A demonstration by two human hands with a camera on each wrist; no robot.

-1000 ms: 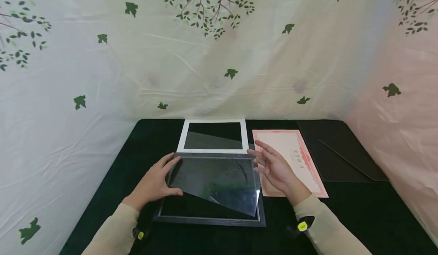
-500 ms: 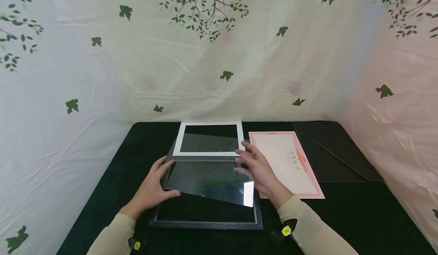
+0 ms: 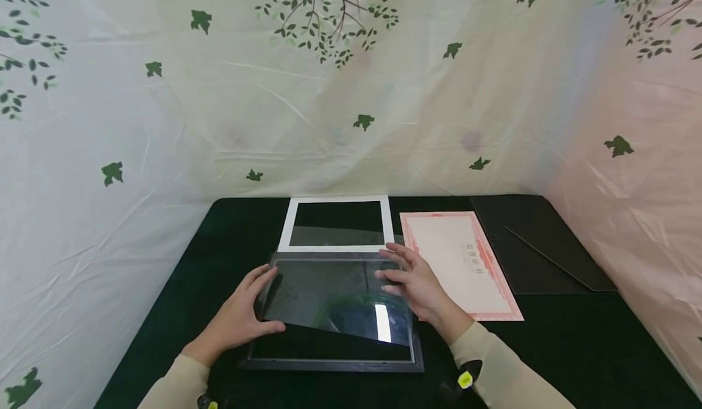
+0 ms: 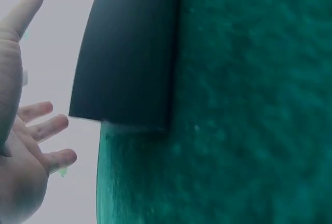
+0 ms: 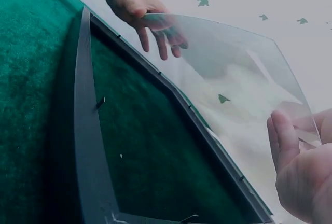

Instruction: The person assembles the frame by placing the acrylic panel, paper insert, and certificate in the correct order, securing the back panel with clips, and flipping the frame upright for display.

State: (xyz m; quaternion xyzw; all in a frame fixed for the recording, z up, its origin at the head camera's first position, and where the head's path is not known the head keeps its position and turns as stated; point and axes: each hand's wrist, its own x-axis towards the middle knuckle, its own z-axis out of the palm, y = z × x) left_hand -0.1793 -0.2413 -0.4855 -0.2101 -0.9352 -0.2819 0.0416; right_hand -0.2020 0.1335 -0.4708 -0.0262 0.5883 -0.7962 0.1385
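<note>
A clear, see-through sheet (image 3: 329, 299) is held tilted above a dark picture frame (image 3: 334, 365) that lies on the table. My left hand (image 3: 233, 317) holds the sheet at its left edge, with the thumb on the near side. At the opposite edge, my right hand (image 3: 422, 290) grips the sheet, its fingers partly seen through it. From the right wrist, the picture frame (image 5: 85, 130) shows small metal tabs along its inner edge, under the raised sheet (image 5: 228, 73). The left wrist view has a frame corner (image 4: 124, 53) and fingers at the left side.
Just behind the frame lies a white mat border (image 3: 287, 226). A pink-edged certificate (image 3: 444, 256) is to its right, and farther right a black backing board (image 3: 548, 238) with a diagonal strip. Dark green cloth (image 3: 181, 293) covers the table; a printed curtain (image 3: 307, 122) surrounds it.
The head view has shifted slightly. My right hand has moved a little left and lower along the sheet, and the sheet's tilt and reflections differ. Both hands stay on its edges.
</note>
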